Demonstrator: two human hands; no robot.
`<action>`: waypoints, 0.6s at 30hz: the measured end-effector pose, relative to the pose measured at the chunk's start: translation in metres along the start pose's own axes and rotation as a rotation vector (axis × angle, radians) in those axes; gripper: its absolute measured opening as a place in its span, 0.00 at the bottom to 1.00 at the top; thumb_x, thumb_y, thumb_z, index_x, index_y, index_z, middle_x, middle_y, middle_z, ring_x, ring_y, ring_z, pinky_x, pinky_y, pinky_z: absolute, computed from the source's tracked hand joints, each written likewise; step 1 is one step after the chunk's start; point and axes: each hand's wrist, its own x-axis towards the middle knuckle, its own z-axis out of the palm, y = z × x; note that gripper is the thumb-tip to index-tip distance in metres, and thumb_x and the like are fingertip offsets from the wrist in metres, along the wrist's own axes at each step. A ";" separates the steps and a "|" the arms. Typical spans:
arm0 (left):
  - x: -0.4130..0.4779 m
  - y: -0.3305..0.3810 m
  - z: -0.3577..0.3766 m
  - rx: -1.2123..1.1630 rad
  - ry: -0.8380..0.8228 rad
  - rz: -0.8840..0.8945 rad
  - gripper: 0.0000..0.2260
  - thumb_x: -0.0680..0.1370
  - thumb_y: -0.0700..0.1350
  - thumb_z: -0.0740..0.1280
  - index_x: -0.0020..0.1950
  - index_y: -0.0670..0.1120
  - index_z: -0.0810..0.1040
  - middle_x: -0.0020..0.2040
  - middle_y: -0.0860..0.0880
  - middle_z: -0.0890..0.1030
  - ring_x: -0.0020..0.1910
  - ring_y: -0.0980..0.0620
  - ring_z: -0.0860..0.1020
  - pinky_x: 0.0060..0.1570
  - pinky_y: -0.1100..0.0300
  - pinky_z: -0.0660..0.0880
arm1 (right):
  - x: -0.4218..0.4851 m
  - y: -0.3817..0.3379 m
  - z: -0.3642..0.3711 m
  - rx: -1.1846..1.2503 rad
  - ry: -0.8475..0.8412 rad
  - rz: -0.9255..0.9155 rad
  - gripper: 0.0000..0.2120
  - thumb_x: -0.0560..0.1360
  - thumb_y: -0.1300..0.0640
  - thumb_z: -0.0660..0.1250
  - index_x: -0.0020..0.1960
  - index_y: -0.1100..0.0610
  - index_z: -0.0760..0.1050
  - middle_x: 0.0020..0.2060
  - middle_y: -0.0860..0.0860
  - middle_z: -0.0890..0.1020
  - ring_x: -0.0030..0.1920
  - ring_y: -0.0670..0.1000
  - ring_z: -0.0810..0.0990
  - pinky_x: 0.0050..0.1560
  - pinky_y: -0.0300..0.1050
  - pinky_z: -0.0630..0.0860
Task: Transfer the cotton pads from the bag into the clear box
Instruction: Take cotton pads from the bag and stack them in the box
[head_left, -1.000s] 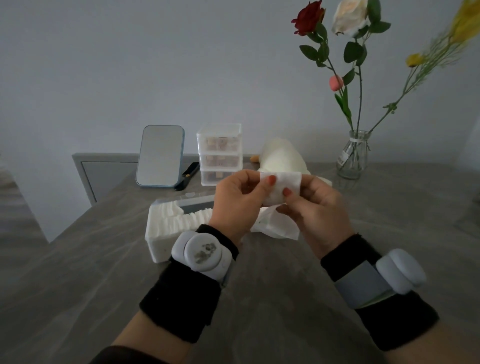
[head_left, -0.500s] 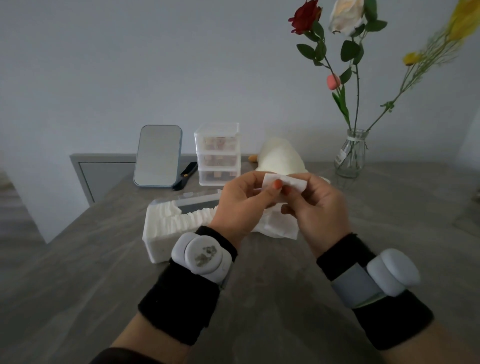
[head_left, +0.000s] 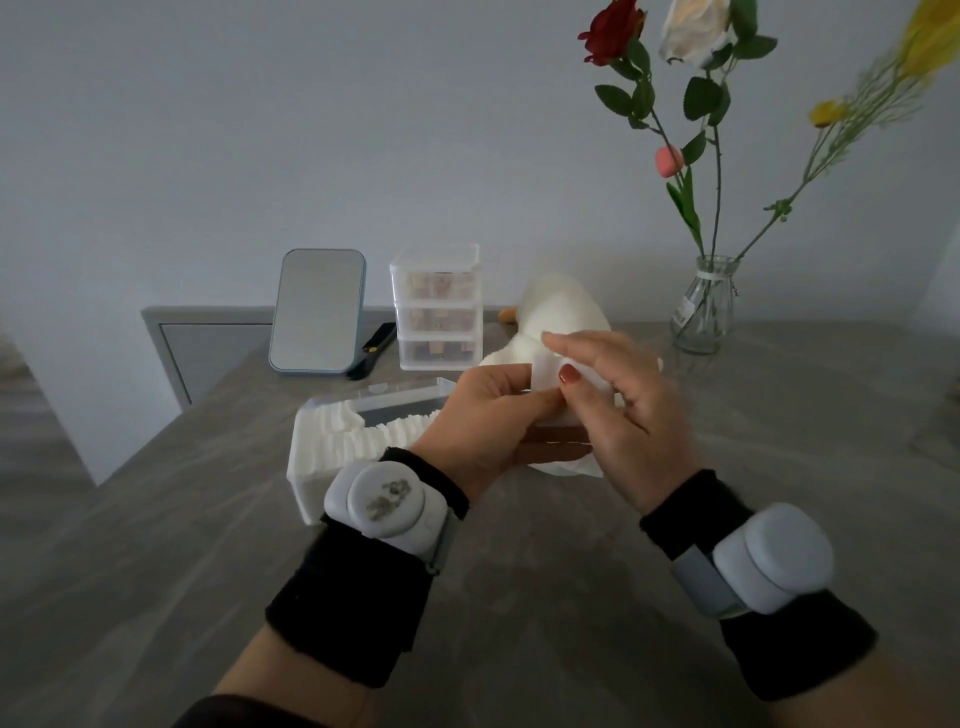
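Your clear box (head_left: 311, 488) already held one ruffled row of cotton pads (head_left: 353, 441), too many to count, with room left at its far end. Just right of the box, your left hand (head_left: 483, 421) and right hand (head_left: 628, 415) together pinched what looked like one white pad (head_left: 545, 376) above the one crumpled bag (head_left: 566, 465). I judged the task partly done, with that pad not yet boxed.

The counter (head_left: 519, 597) looks matt and stone-veined; on it, pads (head_left: 337, 441) are soft cotton, the box (head_left: 408, 393) clear glossy plastic, the vase (head_left: 706, 312) glass.
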 end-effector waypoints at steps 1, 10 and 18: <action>-0.001 0.001 -0.001 -0.001 -0.019 -0.002 0.10 0.78 0.35 0.66 0.58 0.33 0.79 0.54 0.32 0.81 0.53 0.37 0.82 0.53 0.46 0.80 | 0.000 0.001 0.000 -0.013 0.002 -0.014 0.11 0.76 0.59 0.64 0.56 0.54 0.81 0.53 0.47 0.80 0.59 0.48 0.76 0.62 0.49 0.71; -0.004 0.001 -0.004 -0.005 -0.086 0.004 0.10 0.76 0.32 0.67 0.56 0.33 0.79 0.51 0.37 0.83 0.50 0.43 0.83 0.49 0.52 0.82 | -0.002 0.006 0.002 -0.005 0.000 0.034 0.13 0.74 0.60 0.63 0.56 0.52 0.80 0.56 0.48 0.78 0.61 0.51 0.74 0.62 0.52 0.72; -0.003 0.004 -0.004 0.008 -0.029 0.025 0.13 0.77 0.35 0.68 0.61 0.37 0.77 0.53 0.38 0.83 0.51 0.41 0.84 0.44 0.50 0.83 | -0.002 0.003 0.004 0.002 0.135 0.303 0.12 0.77 0.49 0.66 0.43 0.58 0.78 0.36 0.50 0.81 0.38 0.47 0.79 0.37 0.44 0.79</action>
